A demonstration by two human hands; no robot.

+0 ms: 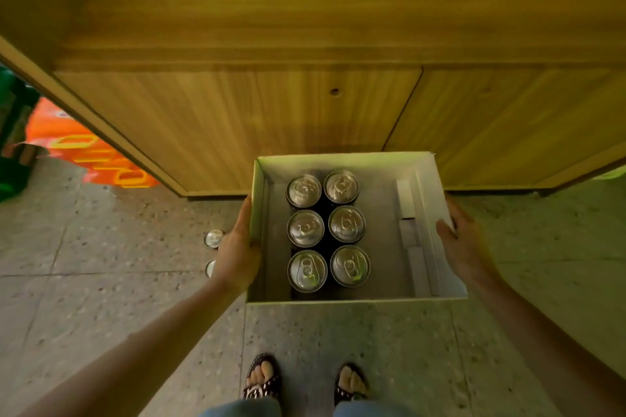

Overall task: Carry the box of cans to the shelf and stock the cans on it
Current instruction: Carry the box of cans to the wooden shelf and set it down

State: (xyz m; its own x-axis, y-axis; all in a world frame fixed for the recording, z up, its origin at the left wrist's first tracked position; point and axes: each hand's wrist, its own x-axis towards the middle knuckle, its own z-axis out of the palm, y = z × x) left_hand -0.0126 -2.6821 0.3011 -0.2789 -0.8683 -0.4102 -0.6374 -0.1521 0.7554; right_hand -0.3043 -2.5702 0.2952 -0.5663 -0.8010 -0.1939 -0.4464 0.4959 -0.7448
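Observation:
A white open-top box (437, 213) hangs above the floor between my two hands. Inside it stand several silver-topped dark cans (327, 230) in two rows toward the left side. My left hand (237, 247) presses flat on the box's left wall. My right hand (464, 244) grips the right wall, thumb over the rim. Two more cans (214, 238) stand on the floor just left of my left hand, the nearer one mostly hidden behind my wrist.
A wooden cabinet (271, 118) with closed doors rises directly ahead, its wooden top above. Orange packaging (84, 152) and green crates (13, 132) lie at the far left. My sandalled feet (305, 379) stand on speckled floor tiles below the box.

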